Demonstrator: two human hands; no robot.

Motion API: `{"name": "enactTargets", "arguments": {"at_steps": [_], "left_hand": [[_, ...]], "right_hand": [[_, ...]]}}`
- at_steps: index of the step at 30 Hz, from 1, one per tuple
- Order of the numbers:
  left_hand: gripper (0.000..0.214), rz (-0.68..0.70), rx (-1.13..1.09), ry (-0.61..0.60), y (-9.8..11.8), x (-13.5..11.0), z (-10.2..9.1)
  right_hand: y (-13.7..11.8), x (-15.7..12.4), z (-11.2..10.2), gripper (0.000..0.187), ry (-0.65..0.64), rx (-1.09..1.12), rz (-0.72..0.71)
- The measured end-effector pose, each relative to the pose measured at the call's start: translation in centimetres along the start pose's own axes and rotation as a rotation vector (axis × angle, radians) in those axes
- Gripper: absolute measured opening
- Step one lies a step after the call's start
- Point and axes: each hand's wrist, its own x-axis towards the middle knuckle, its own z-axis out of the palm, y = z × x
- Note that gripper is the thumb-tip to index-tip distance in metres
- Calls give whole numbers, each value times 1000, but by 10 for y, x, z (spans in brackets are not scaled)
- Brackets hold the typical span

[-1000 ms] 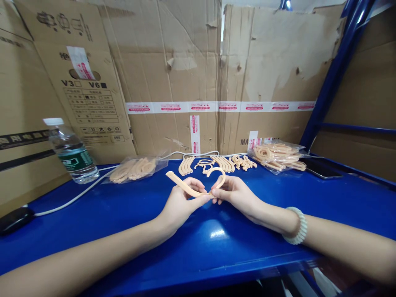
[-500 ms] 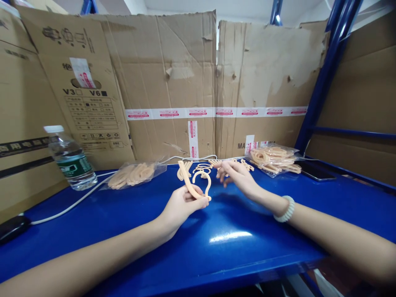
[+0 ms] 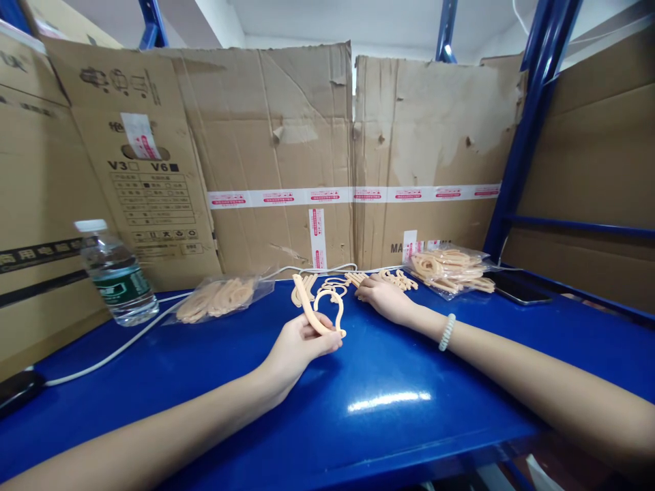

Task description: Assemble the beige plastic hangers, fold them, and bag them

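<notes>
My left hand (image 3: pixel 299 348) is closed on a peach plastic piece (image 3: pixel 321 310), a long curved strip joined to a hook-shaped part, held up above the blue shelf (image 3: pixel 389 402). My right hand (image 3: pixel 381 296) reaches forward and lies on the row of loose peach parts (image 3: pixel 358 278) laid out at the back of the shelf. Its fingers are curled over those parts; whether they grip one I cannot tell. A white bead bracelet (image 3: pixel 446 332) sits on my right wrist.
A water bottle (image 3: pixel 117 273) stands at the left. Two clear bags of peach parts lie at the back, one left (image 3: pixel 220 296), one right (image 3: pixel 450 266). A white cable (image 3: pixel 127 334) runs to a black object (image 3: pixel 15 389). A phone (image 3: pixel 516 290) lies at the right. Cardboard walls surround the shelf.
My right hand has let go of the joined piece and moved forward to the row of loose parts. My left hand keeps the piece and has tilted it more upright.
</notes>
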Motion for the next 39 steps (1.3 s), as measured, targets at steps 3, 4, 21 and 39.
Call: {"name": "enactTargets", "arguments": {"at_steps": [3, 4, 21, 39], "left_hand": [[43, -1, -1, -3, -1, 0, 0], [43, 0, -3, -6, -1, 0, 0], [35, 107, 79, -64, -7, 1, -5], [30, 151, 100, -87, -10, 1, -8]], "right_hand": [[0, 0, -2, 13, 50, 93, 11], [0, -1, -3, 14, 86, 164, 8], [-65, -23, -59, 33, 442, 1690, 617], [-80, -29, -40, 52, 44, 1855, 564]]}}
